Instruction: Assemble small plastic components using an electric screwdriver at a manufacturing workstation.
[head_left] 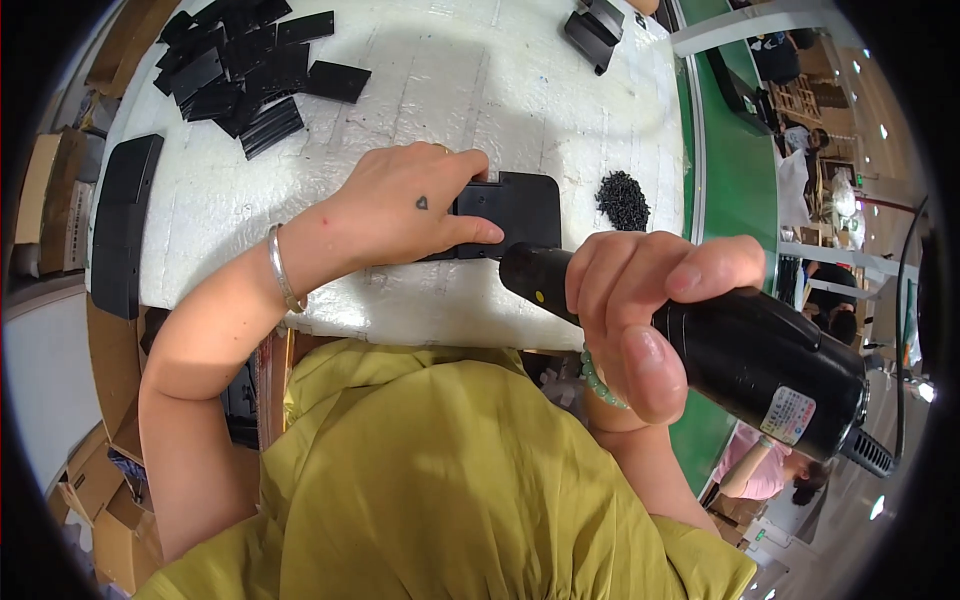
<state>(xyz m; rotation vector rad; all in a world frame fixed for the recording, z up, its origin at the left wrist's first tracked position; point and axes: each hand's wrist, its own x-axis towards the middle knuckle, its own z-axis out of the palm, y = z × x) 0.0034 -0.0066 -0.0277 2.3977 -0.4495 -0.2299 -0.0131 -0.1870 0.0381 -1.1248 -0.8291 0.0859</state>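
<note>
My left hand (395, 205) presses a flat black plastic part (530, 205) against the white-covered table, its thumb and fingers closed on the part's left side. My right hand (640, 300) is wrapped around a black electric screwdriver (760, 360), thumb and fingers along its body. The screwdriver's nose hangs over the part's near edge; its bit is hidden, so I cannot tell whether it touches a screw. To the right of the part lies a small heap of black screws (623, 202).
Loose black plastic plates (240, 75) are piled at the far left of the table (440, 90). A long black casing (127, 225) lies along the left edge. Another black piece (594, 35) sits at the far right. A cord (902, 350) runs from the screwdriver, beside a green surface (735, 180).
</note>
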